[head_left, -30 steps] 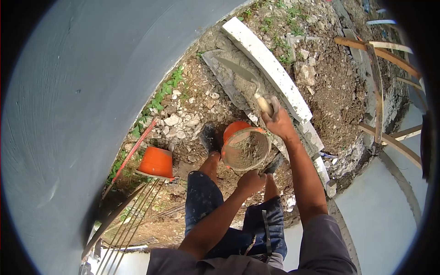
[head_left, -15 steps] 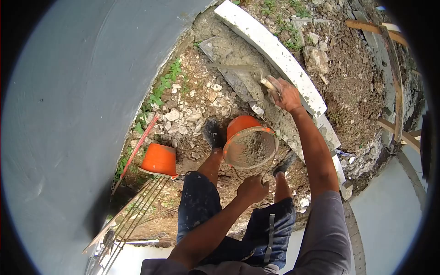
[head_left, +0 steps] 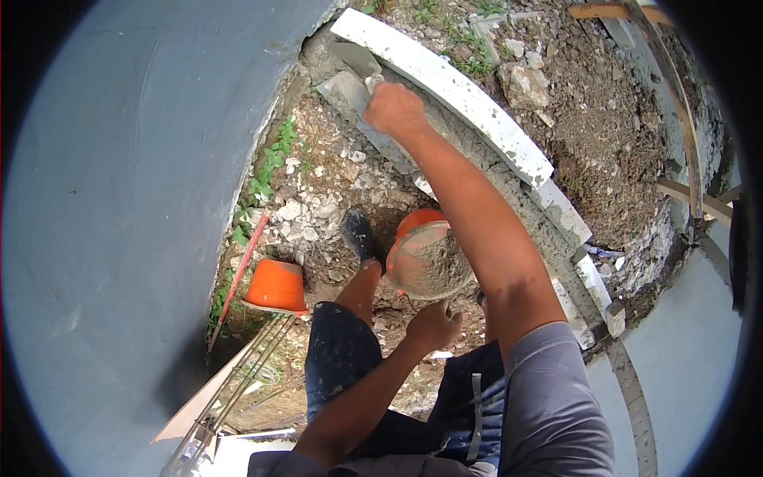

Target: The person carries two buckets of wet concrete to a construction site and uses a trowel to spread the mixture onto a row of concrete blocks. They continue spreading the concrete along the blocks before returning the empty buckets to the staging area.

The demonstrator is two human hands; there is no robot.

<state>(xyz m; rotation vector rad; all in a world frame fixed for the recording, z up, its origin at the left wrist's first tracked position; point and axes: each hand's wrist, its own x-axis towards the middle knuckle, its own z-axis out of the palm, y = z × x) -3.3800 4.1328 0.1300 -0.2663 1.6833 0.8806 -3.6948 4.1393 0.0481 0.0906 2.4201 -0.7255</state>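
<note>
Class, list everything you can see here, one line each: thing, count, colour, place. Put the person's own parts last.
trowel: 1, grey blade, top centre
mortar bucket: 1, orange, centre
upturned bucket: 1, orange, left of the feet
mortar bed: 1, grey, along the white block
white block: 1, speckled white, upper centre
wall: 1, grey, left
bar: 1, red, near the wall
rods: several, brownish, lower left
plants: several, green, at the wall's foot
stones: many, pale, ground
wooden pieces: several, brown, upper right
right hand: 1, bare, on the trowel
left hand: 1, bare, by the mortar bucket's rim
shorts: 1 pair, dark blue, bottom centre
</note>
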